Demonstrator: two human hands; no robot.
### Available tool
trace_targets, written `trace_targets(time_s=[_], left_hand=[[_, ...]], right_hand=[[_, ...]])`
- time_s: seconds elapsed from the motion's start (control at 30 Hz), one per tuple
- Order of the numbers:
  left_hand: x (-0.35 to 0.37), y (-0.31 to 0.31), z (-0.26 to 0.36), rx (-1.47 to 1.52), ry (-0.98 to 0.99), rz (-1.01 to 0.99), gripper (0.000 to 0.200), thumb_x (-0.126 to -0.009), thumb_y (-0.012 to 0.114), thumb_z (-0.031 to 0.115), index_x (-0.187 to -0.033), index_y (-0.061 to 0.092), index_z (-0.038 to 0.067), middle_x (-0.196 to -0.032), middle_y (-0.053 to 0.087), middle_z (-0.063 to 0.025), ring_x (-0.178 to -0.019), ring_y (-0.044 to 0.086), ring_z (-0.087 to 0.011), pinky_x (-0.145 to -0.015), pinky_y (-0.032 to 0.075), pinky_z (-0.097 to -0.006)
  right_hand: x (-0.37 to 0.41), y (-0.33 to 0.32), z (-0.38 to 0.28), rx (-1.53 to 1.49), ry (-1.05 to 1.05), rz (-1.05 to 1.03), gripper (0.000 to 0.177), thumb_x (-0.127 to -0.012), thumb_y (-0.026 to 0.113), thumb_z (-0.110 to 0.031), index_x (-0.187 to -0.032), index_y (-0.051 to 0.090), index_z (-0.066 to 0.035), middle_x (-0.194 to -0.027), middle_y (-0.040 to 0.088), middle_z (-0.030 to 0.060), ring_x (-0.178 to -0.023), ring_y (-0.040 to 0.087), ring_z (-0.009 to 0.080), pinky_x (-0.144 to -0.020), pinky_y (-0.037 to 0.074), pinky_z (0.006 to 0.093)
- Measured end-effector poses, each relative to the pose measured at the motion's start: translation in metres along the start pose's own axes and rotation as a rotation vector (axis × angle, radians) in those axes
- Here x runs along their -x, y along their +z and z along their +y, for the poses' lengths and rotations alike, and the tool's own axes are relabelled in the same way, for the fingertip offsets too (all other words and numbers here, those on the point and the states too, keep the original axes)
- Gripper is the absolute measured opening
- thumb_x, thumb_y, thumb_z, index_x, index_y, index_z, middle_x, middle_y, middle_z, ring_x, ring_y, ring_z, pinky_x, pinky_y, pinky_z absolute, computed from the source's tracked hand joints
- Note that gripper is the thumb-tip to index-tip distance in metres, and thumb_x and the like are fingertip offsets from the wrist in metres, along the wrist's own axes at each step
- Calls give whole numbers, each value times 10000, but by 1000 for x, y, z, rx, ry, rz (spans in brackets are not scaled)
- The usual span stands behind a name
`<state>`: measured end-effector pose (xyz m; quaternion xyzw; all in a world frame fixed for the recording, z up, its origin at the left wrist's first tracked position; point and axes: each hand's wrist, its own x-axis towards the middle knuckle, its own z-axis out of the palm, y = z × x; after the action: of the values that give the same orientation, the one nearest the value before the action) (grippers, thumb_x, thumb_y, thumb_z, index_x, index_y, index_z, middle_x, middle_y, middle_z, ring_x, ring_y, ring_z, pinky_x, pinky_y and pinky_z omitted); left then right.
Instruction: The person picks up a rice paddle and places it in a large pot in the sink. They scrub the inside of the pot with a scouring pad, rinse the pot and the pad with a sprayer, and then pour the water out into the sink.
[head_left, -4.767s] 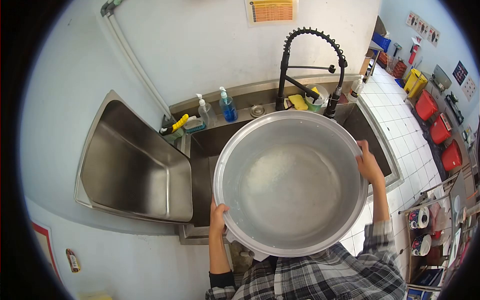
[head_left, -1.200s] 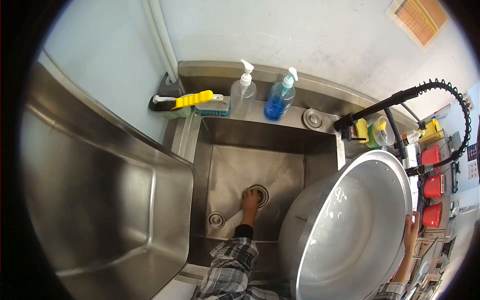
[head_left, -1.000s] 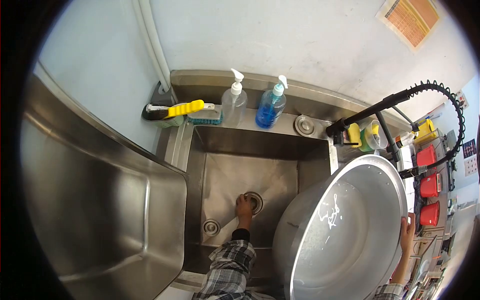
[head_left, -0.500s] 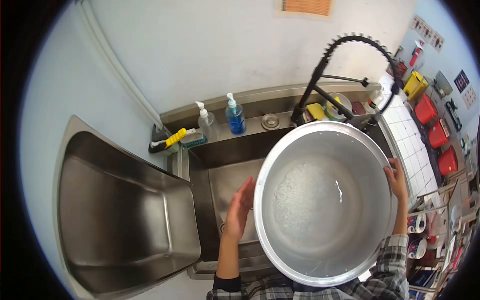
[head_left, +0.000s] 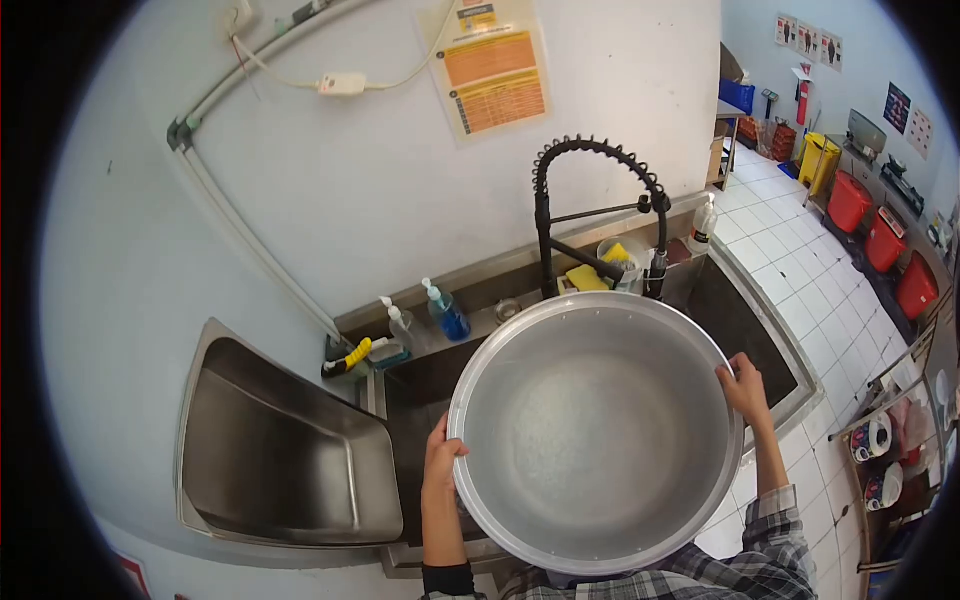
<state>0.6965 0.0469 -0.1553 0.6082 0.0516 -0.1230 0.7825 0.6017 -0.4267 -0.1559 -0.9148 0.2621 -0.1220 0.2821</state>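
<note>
A large round aluminium pot (head_left: 600,440) is held up over the front of the sink (head_left: 765,310), its mouth facing me; its inside is bare metal with a dull sheen. My left hand (head_left: 442,455) is closed on the left rim, the thumb over the edge. On the right side, my right hand (head_left: 742,390) grips the rim the same way. Behind the pot stands a black spring-neck faucet (head_left: 545,230). Most of the sink basin is hidden beneath the pot.
Along the back ledge are a blue soap bottle (head_left: 450,315), a clear pump bottle (head_left: 398,325), brushes (head_left: 360,352), yellow sponges (head_left: 587,278) and a spray bottle (head_left: 704,225). A deep steel pan (head_left: 290,440) leans at left. Red bins (head_left: 850,200) line the far right.
My left hand, flat and apart beside the pot before, now grips its rim. The pot has shifted left in view, and the view shows more wall and floor.
</note>
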Motion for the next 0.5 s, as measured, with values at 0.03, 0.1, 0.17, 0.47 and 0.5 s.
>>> trace_targets(time_s=[0.03,0.1,0.17,0.47,0.5], left_hand=[[1,1,-1,26,-12,20,670,-496,390,-62,-1151,519,-18,-868,574,-59,-693,528,-125,-577,401,-181],[4,6,2,-28,10,25,672,-494,388,-62,-1152,519,-20,-860,575,-58,-672,523,-120,-552,394,-181],[6,9,4,-84,23,37,674,-492,386,-63,-1152,519,-22,-852,576,-56,-651,517,-116,-527,387,-181],[18,31,34,-124,17,35,703,-471,374,-66,-1161,506,-34,-868,598,-80,-656,555,-124,-515,409,-184],[18,40,40,-82,15,10,713,-468,375,-65,-1169,496,-35,-883,601,-90,-680,570,-133,-535,428,-190]], right_hand=[[-3,5,2,-203,-4,27,213,-789,603,-141,-924,488,-24,-672,605,114,-592,584,160,-548,445,301],[-7,10,-1,-500,46,58,190,-749,627,-107,-868,503,-26,-657,591,91,-610,573,146,-560,435,297],[-16,12,9,-549,36,19,181,-758,619,-89,-869,489,-28,-652,591,75,-590,564,119,-531,422,268],[-21,-28,1,-659,-38,-27,167,-747,619,-62,-868,509,-24,-642,579,40,-560,530,73,-502,402,216],[-23,-35,-1,-674,-29,-14,173,-753,614,-65,-883,508,-25,-641,581,43,-558,527,70,-501,400,213]])
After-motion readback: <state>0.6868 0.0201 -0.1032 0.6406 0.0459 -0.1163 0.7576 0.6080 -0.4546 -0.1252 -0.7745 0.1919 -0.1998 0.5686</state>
